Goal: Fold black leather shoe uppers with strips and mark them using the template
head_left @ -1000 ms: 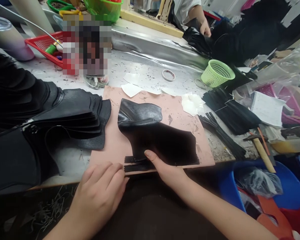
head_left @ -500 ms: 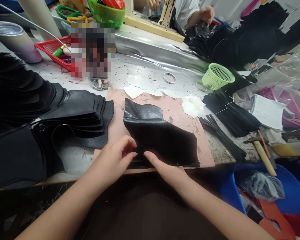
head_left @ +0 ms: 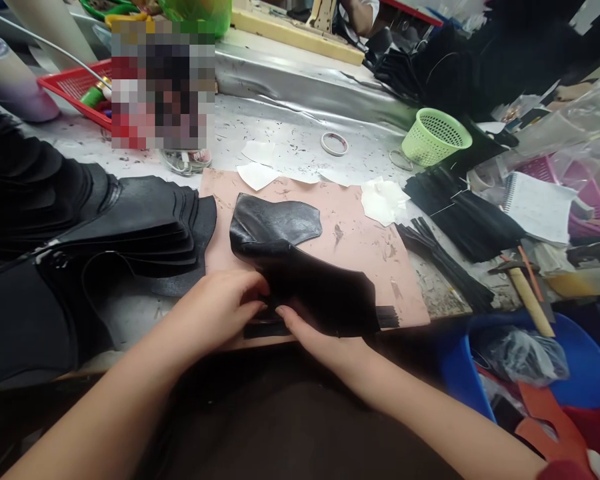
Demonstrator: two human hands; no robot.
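A folded black leather piece [head_left: 325, 287], shaped like a boot upper, rests on a pink board [head_left: 350, 200]. Its far flap lies flat and shiny, while the near part rises toward me. At its near left edge, my left hand [head_left: 233, 300] is closed in a pinch on the leather. My right hand [head_left: 325, 333] grips the near edge, thumb on top and fingers hidden beneath. Black strips [head_left: 388, 316] stick out from under the leather on the right.
Stacked black leather pieces [head_left: 150, 220] stand at left. White paper scraps [head_left: 384, 200], a tape roll [head_left: 334, 144] and a green basket [head_left: 436, 137] lie beyond the board. At right are a hammer [head_left: 530, 300] and a blue bin [head_left: 575, 340]. Another person's arm [head_left: 363, 17] shows at the back.
The leather's near part has lifted and tilted toward me, showing more of the far flap and the strips beneath. Both hands keep their hold. The view has shifted slightly.
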